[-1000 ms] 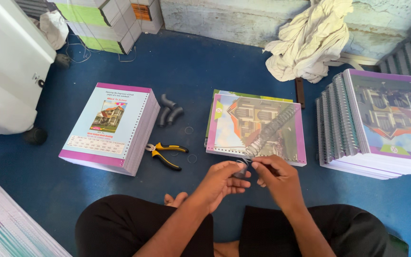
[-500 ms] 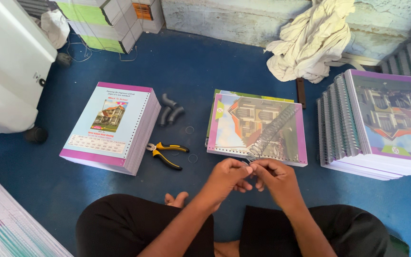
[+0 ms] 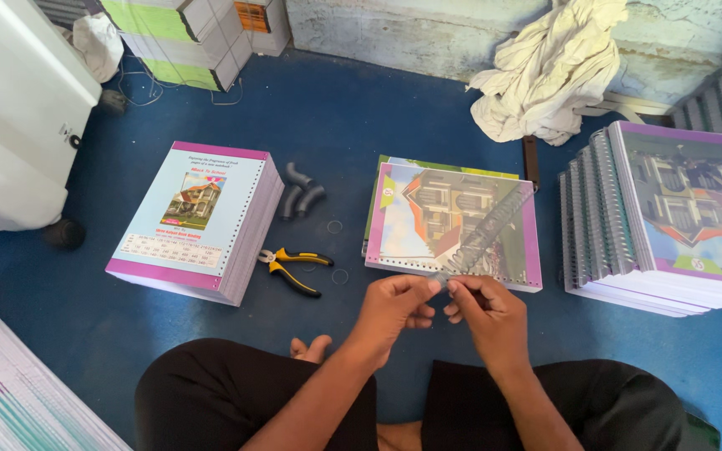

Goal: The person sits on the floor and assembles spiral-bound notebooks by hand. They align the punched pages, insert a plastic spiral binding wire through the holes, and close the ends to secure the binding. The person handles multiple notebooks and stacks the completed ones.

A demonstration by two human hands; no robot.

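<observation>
Item count, floor level:

- Hands: two, a left hand (image 3: 392,306) and a right hand (image 3: 489,316), both pinching one clear spiral binding coil (image 3: 485,235).
- Pliers (image 3: 294,267): one pair, yellow-and-black handles.
- Grey curved tubes (image 3: 301,194): three, grouped together.
- Small clear rings: two, one ring (image 3: 335,226) above the pliers and a second ring (image 3: 340,276) below it.
- Unbound punched stack (image 3: 198,219): one.
- Booklet under the coil (image 3: 453,227): one on top; a green sheet edge beneath it, number of layers indeterminate.
- Pile of bound booklets (image 3: 670,221): one pile; individual count not readable.
- Crumpled cloth (image 3: 553,71): one.
</observation>
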